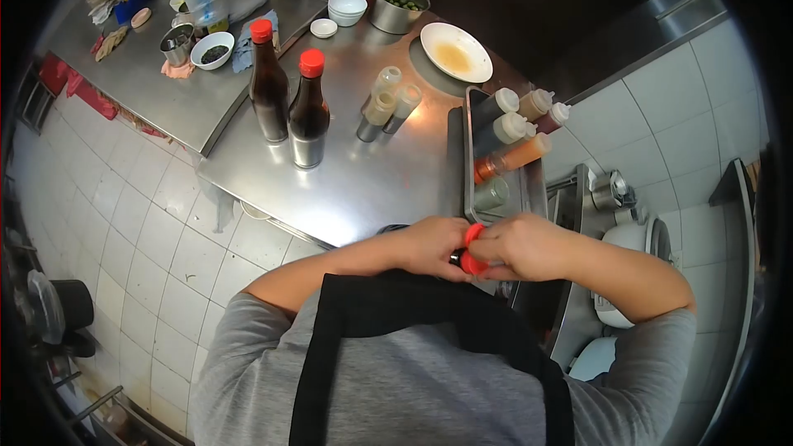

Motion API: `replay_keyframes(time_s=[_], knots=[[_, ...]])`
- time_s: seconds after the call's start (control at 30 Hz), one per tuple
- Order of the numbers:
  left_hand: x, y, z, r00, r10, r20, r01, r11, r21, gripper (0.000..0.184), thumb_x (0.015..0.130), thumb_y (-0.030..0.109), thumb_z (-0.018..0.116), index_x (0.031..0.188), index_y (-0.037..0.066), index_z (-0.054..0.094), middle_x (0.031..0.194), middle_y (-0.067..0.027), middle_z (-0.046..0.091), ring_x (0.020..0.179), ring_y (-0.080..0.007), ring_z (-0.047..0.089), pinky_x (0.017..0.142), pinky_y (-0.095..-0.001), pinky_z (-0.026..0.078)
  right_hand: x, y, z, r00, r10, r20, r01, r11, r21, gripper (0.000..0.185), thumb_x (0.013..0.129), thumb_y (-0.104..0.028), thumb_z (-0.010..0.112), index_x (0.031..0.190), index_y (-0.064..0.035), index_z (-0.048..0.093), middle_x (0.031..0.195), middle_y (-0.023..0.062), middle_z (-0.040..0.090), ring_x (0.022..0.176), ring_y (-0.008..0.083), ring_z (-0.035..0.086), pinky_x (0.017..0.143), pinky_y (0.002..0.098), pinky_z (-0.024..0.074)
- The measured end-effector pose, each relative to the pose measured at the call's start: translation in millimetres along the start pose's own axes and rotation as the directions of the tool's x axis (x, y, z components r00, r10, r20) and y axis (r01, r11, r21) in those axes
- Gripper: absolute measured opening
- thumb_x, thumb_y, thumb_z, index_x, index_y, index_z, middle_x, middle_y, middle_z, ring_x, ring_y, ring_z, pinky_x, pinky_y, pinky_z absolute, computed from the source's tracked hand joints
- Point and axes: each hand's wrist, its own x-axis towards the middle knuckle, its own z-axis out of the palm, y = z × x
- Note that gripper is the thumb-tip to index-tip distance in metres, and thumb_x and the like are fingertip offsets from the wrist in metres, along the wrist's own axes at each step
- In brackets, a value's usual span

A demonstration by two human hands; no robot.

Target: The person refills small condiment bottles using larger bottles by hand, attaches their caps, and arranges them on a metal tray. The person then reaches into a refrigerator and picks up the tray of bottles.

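Close to my apron, my left hand [436, 248] is closed around a dark bottle [456, 258], most of which my hands hide. My right hand [529, 246] grips its red cap [473, 263] with bent fingers. Whether the cap is still joined to the neck I cannot tell. On the steel counter [396, 186] stand two dark sauce bottles with red caps, a left one [268, 95] and a right one [308, 116]. Right of them is a cluster of clear bottles [388, 107] without caps.
A steel tray [469, 165] holds several squeeze bottles [512, 153] at the right. Behind are a white plate [456, 54] with brown liquid, a pot of green fruit [400, 8] and stacked white bowls [347, 7]. Another counter [165, 95] carries a bowl of dark bits [213, 51].
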Motion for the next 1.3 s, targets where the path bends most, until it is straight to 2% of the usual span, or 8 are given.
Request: replay_keyframes(time_s=[0.37, 0.67, 0.7, 0.8, 0.83, 0.87, 0.97, 1.3], knots=[[-0.5, -13.6, 8.9, 0.984, 0.163, -0.074, -0.154, 0.981, 0.116, 0.046, 0.064, 0.028, 0.079, 0.101, 0.005, 0.062, 0.106, -0.0075, 0.063, 0.104, -0.0291, 0.056, 0.09, -0.0388, 0.046, -8.3, -3.4, 26.7, 0.994, 0.032, -0.103, -0.029, 0.999, 0.032, 0.026, 0.069, -0.005, 0.064, 0.094, -0.0048, 0.06, 0.088, 0.0097, 0.063, 0.089, 0.0282, 0.064, 0.078, 0.0361, 0.0536], [-3.6, -31.7, 2.1, 0.979, 0.13, -0.154, -0.121, 0.99, 0.068, 0.044, 0.063, 0.024, 0.077, 0.102, 0.01, 0.062, 0.104, -0.0047, 0.063, 0.107, -0.0273, 0.057, 0.087, -0.0381, 0.049, -2.8, -1.9, 33.0, 0.94, 0.183, -0.288, -0.107, 0.96, 0.26, 0.017, 0.067, -0.006, 0.063, 0.084, -0.005, 0.058, 0.076, 0.0123, 0.057, 0.074, 0.0336, 0.06, 0.066, 0.0377, 0.0502], [-3.8, -29.3, -1.5, 0.978, 0.108, -0.178, -0.101, 0.994, 0.045, 0.043, 0.064, 0.024, 0.077, 0.101, 0.01, 0.062, 0.104, -0.0049, 0.063, 0.106, -0.0275, 0.057, 0.087, -0.0381, 0.049, -4.1, 3.2, 30.7, 0.95, 0.208, -0.234, -0.149, 0.957, 0.247, 0.017, 0.071, 0.001, 0.066, 0.073, -0.0046, 0.05, 0.071, 0.0115, 0.054, 0.064, 0.0251, 0.06, 0.059, 0.0346, 0.0486], [0.4, -26.4, -15.2, 0.971, 0.049, -0.235, -0.053, 0.999, -0.011, 0.038, 0.066, 0.024, 0.075, 0.099, 0.01, 0.063, 0.103, -0.0056, 0.064, 0.105, -0.0284, 0.058, 0.088, -0.0383, 0.049, 0.5, 17.4, 56.9, 0.809, 0.456, -0.371, -0.175, 0.79, 0.588, 0.033, 0.078, 0.008, 0.066, 0.065, -0.0055, 0.039, 0.067, 0.0091, 0.053, 0.058, 0.0152, 0.057, 0.052, 0.0295, 0.0457], [1.3, -27.1, -18.8, 0.965, 0.022, -0.263, -0.03, 0.999, -0.026, 0.037, 0.066, 0.024, 0.075, 0.098, 0.01, 0.063, 0.103, -0.0059, 0.064, 0.104, -0.0289, 0.058, 0.088, -0.0385, 0.049, 13.9, 13.1, 68.8, 0.705, 0.609, -0.364, 0.068, 0.453, 0.889, 0.041, 0.08, 0.01, 0.066, 0.064, -0.0085, 0.034, 0.066, 0.0055, 0.052, 0.055, 0.0099, 0.053, 0.048, 0.0258, 0.0431], [1.8, -28.4, -21.4, 0.956, -0.007, -0.292, -0.005, 0.999, -0.042, 0.036, 0.067, 0.024, 0.074, 0.098, 0.009, 0.063, 0.102, -0.0063, 0.064, 0.104, -0.0293, 0.058, 0.088, -0.0387, 0.049, 21.1, 17.0, 74.3, 0.667, 0.638, -0.386, 0.184, 0.361, 0.914, 0.04, 0.081, 0.01, 0.066, 0.065, -0.009, 0.035, 0.065, 0.0046, 0.051, 0.055, 0.0107, 0.053, 0.049, 0.0254, 0.0434], [7.3, -36.2, -25.7, 0.948, -0.051, -0.314, 0.039, 0.998, -0.044, 0.033, 0.069, 0.024, 0.074, 0.096, 0.009, 0.064, 0.101, -0.0069, 0.065, 0.103, -0.0304, 0.058, 0.088, -0.0393, 0.048, 36.0, 27.9, 86.0, 0.548, 0.714, -0.435, 0.514, 0.123, 0.849, 0.035, 0.082, 0.01, 0.063, 0.07, -0.0106, 0.037, 0.065, 0.0027, 0.048, 0.052, 0.0115, 0.048, 0.048, 0.0239, 0.0408], [15.3, -39.6, -24.5, 0.943, -0.041, -0.329, 0.016, 0.997, -0.076, 0.033, 0.071, 0.025, 0.075, 0.097, 0.009, 0.062, 0.093, -0.0079, 0.063, 0.09, -0.0295, 0.059, 0.081, -0.0386, 0.048, 36.7, 48.0, 105.4, 0.601, 0.672, -0.433, 0.701, -0.184, 0.689, 0.029, 0.089, 0.0, 0.055, 0.071, -0.0125, 0.036, 0.064, -0.0001, 0.042, 0.051, 0.0092, 0.039, 0.049, 0.0233, 0.0322]])
